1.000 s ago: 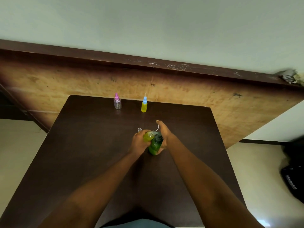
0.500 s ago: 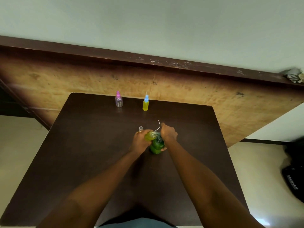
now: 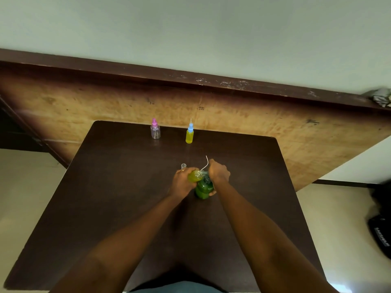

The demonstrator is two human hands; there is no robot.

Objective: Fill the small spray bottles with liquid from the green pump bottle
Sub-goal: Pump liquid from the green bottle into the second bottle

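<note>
The green pump bottle [image 3: 203, 189] stands near the middle of the dark table [image 3: 127, 187]. My right hand [image 3: 219, 173] is curled over its pump head, and a thin white dip tube [image 3: 205, 163] sticks up out of that hand. My left hand [image 3: 182, 183] grips a small bottle of yellow-green liquid [image 3: 194, 176], tilted with its mouth against the pump's spout. The spout itself is hidden between my hands. At the far edge stand a clear spray bottle with a pink top [image 3: 155, 131] and a yellow-filled one with a blue top [image 3: 189, 135].
A small clear cap [image 3: 183, 166] stands on the table just beyond my left hand. A wooden panel [image 3: 254, 123] rises behind the table's far edge. A black bag [image 3: 380, 233] lies on the floor at the right.
My right hand's fingers, stretched forward a second ago, have curled down over the pump head. The left hand and its small bottle have stayed put.
</note>
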